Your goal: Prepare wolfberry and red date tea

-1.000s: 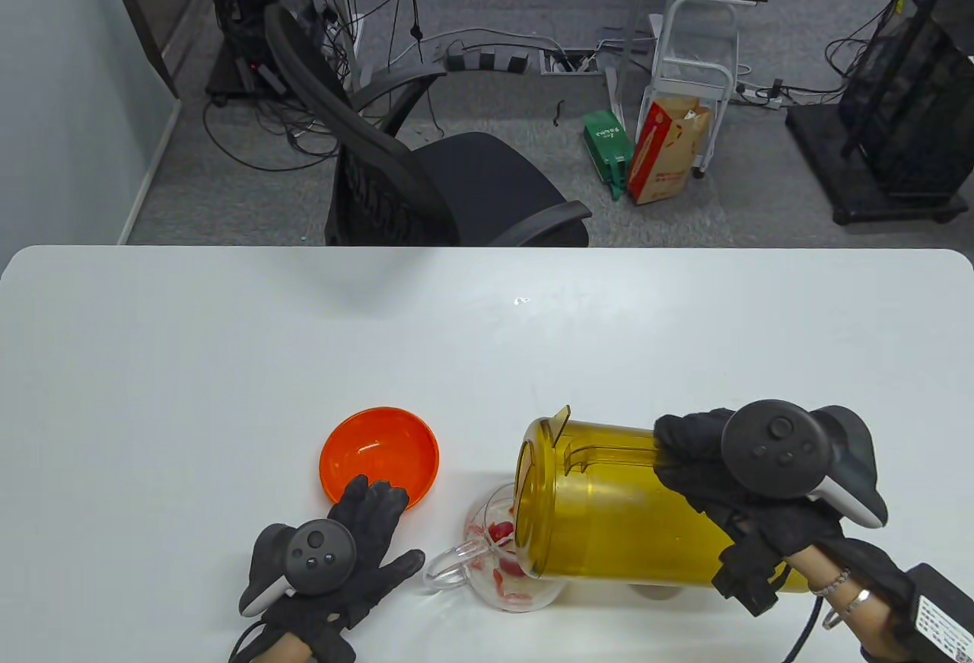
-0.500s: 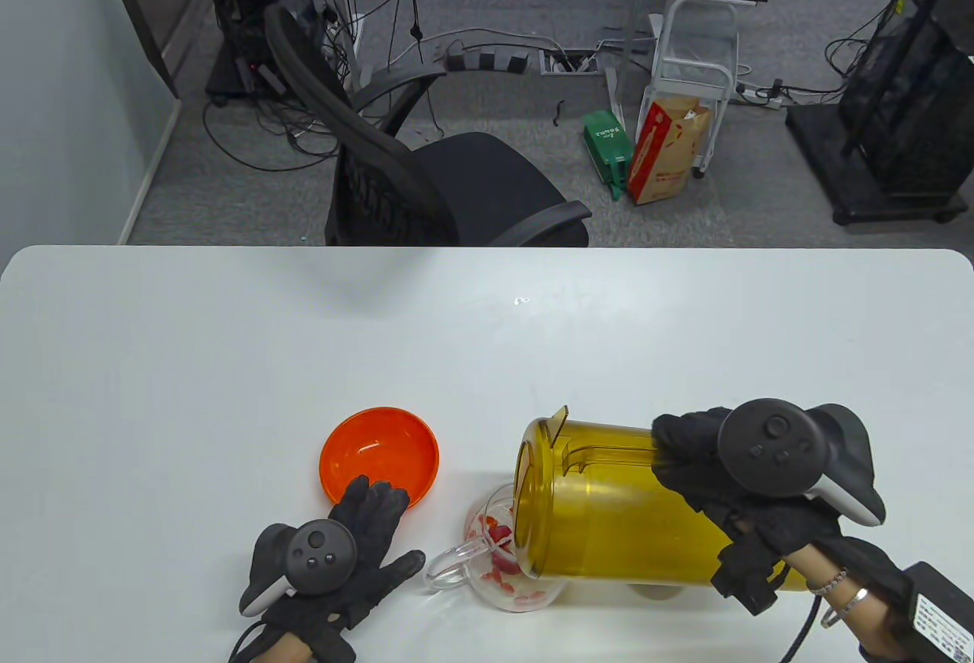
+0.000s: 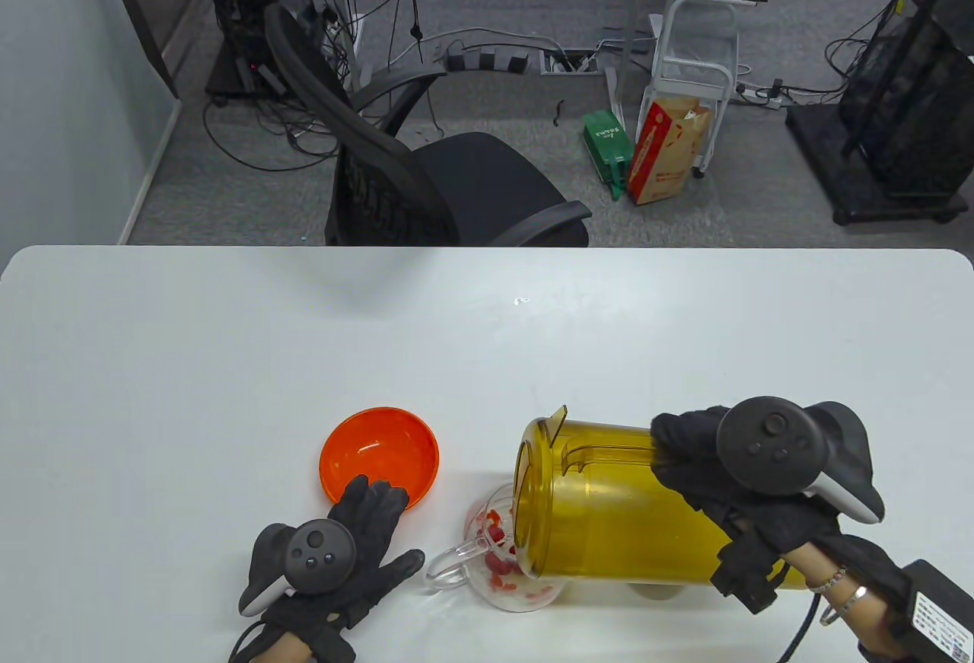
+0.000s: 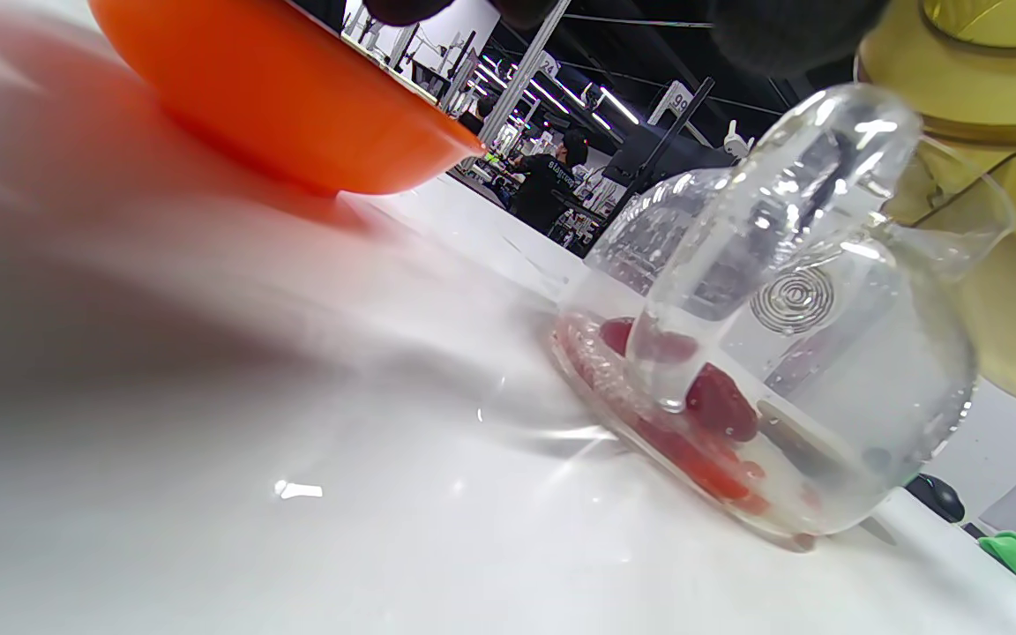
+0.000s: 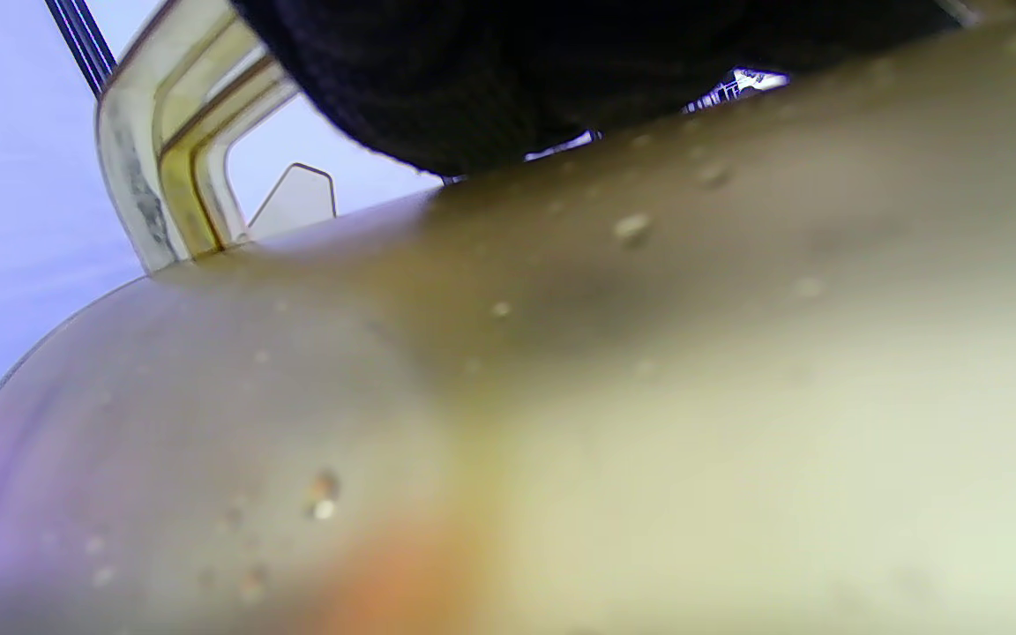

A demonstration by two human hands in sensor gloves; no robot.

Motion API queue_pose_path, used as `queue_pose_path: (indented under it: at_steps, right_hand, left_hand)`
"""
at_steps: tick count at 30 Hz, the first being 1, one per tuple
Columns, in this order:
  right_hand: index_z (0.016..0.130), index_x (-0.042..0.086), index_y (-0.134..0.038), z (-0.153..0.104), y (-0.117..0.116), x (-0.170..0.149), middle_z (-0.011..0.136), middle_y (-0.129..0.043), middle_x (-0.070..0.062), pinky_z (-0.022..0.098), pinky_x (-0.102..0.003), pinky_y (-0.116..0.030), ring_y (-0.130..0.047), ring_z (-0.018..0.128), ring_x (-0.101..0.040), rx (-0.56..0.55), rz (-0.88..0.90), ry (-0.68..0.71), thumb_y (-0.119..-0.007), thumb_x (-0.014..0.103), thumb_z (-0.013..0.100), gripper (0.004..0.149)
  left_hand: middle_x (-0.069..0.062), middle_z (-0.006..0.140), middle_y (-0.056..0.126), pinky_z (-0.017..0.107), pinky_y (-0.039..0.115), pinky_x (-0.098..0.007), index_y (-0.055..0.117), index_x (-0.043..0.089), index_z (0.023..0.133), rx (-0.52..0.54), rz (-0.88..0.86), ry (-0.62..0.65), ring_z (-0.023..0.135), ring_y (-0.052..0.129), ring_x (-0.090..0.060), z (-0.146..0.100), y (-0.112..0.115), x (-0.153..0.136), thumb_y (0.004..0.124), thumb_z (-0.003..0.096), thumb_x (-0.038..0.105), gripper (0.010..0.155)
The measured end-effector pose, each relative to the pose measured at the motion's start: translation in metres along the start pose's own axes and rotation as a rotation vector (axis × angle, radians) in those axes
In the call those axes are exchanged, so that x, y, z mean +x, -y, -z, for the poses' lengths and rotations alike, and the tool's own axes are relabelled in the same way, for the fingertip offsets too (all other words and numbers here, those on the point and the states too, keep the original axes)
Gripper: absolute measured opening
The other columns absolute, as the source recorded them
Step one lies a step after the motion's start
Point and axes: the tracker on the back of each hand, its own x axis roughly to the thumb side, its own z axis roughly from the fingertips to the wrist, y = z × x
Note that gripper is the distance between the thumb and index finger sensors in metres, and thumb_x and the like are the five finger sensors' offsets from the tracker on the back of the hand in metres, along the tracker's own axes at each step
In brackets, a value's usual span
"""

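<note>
My right hand [image 3: 730, 488] grips the handle of a yellow see-through pitcher [image 3: 616, 511], tipped on its side with its mouth over a clear glass teapot [image 3: 498, 553]. The teapot stands near the table's front edge and holds red dates and wolfberries [image 3: 498, 564] in a little water; they also show in the left wrist view [image 4: 720, 410]. My left hand [image 3: 358, 549] rests flat on the table, fingers spread, thumb close to the teapot's handle [image 3: 449, 568]. An orange bowl [image 3: 379, 457] sits just beyond its fingertips. The pitcher wall [image 5: 561, 397] fills the right wrist view.
The white table [image 3: 487, 343] stretches wide behind the bowl and pitcher. A black office chair [image 3: 426, 183] stands past the far edge. Cables, a white rack and cartons lie on the floor behind.
The red pieces in the teapot have shifted and spread as water goes in. Both hands and the pitcher have stayed almost still.
</note>
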Motion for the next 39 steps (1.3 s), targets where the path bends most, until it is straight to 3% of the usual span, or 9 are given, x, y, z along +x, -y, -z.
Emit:
queue_pose_path:
  at_steps: [39]
  right_hand:
    - [0.075,0.005,-0.084,0.0016,0.0015,0.0014,0.044,-0.088,-0.019,0.05,-0.062,-0.067,-0.083,0.041,-0.035,0.014,-0.015,0.003,-0.088,0.023,0.051,0.031]
  left_hand:
    - [-0.025,0.121,0.035,0.074,0.03,-0.063,0.033,0.01,0.114,-0.005,0.009,0.002,0.11,0.018,-0.048,0.0005,0.0013,0.0009,0.062,0.0576,0.061,0.081]
